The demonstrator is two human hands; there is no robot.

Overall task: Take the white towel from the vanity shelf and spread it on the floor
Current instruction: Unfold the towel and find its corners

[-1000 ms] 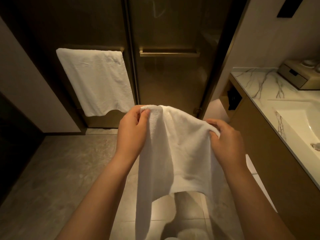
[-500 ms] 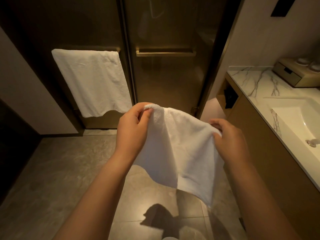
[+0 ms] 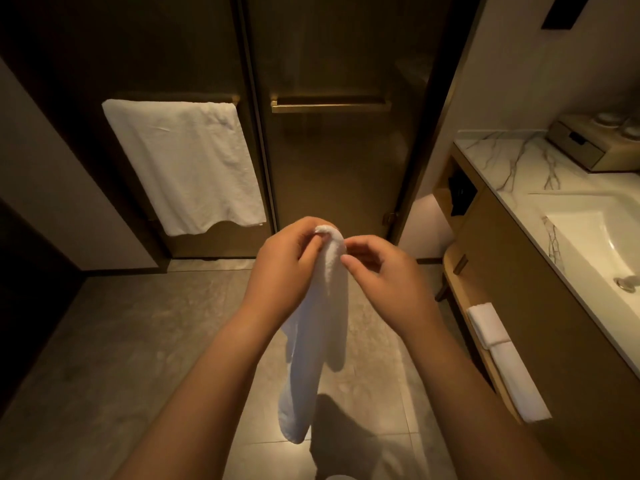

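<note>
A white towel (image 3: 317,344) hangs in a narrow bunch in front of me, above the grey tiled floor (image 3: 121,358). My left hand (image 3: 287,271) pinches its top edge between thumb and fingers. My right hand (image 3: 377,278) is close beside it, with thumb and fingertips at the same top edge; whether they grip the cloth is unclear. The towel's lower end dangles free at about knee height. The vanity shelf (image 3: 464,292) runs along the right under the counter and holds folded white towels (image 3: 488,327).
A second white towel (image 3: 183,164) hangs on a bar on the dark door ahead, beside a glass shower door with a brass handle (image 3: 330,106). A marble counter with a sink (image 3: 595,233) and a box (image 3: 588,147) stands at right.
My hands have come together at the towel's top edge, so the towel went from spread wide between them to a narrow hanging bunch. The view tilted down slightly.
</note>
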